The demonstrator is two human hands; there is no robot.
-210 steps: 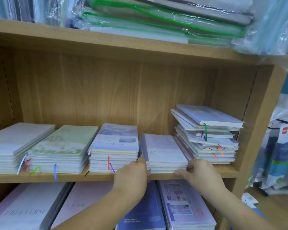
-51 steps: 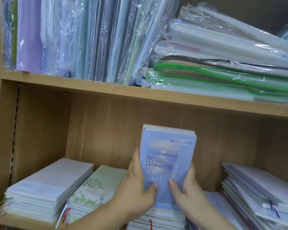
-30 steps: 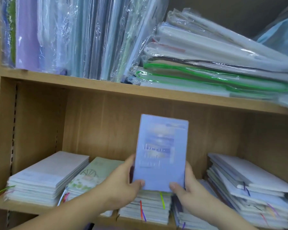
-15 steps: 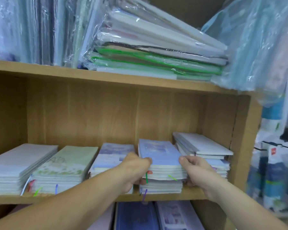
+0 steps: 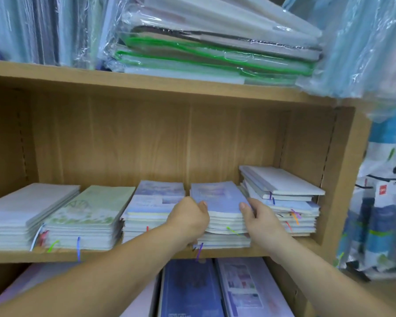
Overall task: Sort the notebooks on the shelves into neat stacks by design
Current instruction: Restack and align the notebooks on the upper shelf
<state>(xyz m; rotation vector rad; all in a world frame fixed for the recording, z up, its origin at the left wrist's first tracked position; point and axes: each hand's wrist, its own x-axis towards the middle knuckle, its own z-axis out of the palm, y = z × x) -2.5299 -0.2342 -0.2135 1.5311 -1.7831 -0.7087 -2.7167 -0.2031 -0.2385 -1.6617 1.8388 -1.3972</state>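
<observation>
Progress was good on the middle shelf [image 5: 146, 253], as far as we could judge. Four stacks lay there in a row, each with one cover design on top: a white stack [image 5: 21, 216] at the far left, a green stack [image 5: 87, 209] beside it, then a sky stack [image 5: 156, 200] and a lilac stack [image 5: 220, 197]. Their edges were mostly even. The right stack [image 5: 281, 191], against the side wall, was not yet neat. Its notebooks [image 5: 284, 203] lay shifted and turned against each other, and we could not tell if they all had one design. We think this stack was the main work left here. On the shelf below, big books [image 5: 190, 289] lay side by side. How tidy they were we could not tell.

Our left hand [image 5: 190, 216] gripped the left side of the upper part of the lilac stack, curled like a fist with the thumb on the top cover. Our right hand [image 5: 261, 223] gripped the right side, thumb on the cover, and its fingers went down between this stack and the right one. The held part sat on the lower notebooks of the same stack, a little out of line with them, so it probably needed squaring.
</observation>
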